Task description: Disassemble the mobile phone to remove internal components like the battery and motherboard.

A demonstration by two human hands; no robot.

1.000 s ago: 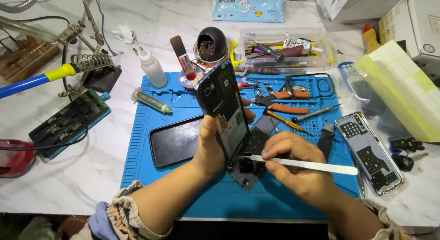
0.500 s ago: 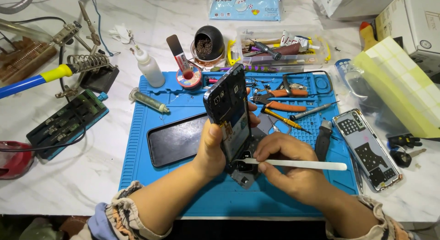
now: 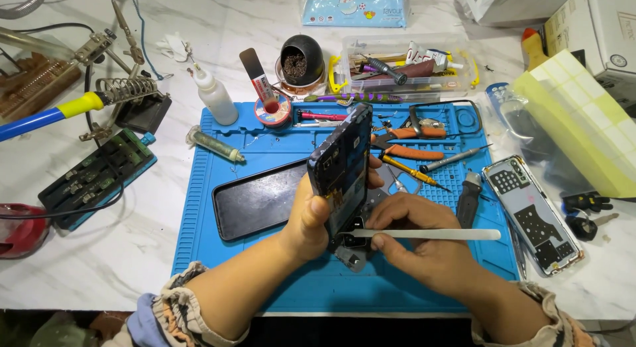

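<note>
A soft blue packet (image 3: 356, 5) with a cartoon animal lies at the far edge of the desk. White boxes (image 3: 599, 29) sit in the far right corner. A flat black screen (image 3: 255, 200) lies on the blue mat (image 3: 218, 254).

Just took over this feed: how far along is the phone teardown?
Done: the dark screen panel lies apart on the blue mat. In hand: the left hand holds the opened phone body upright; the right hand presses a white pry tool at its lower end. Left: the body's internals still look in place.
</note>
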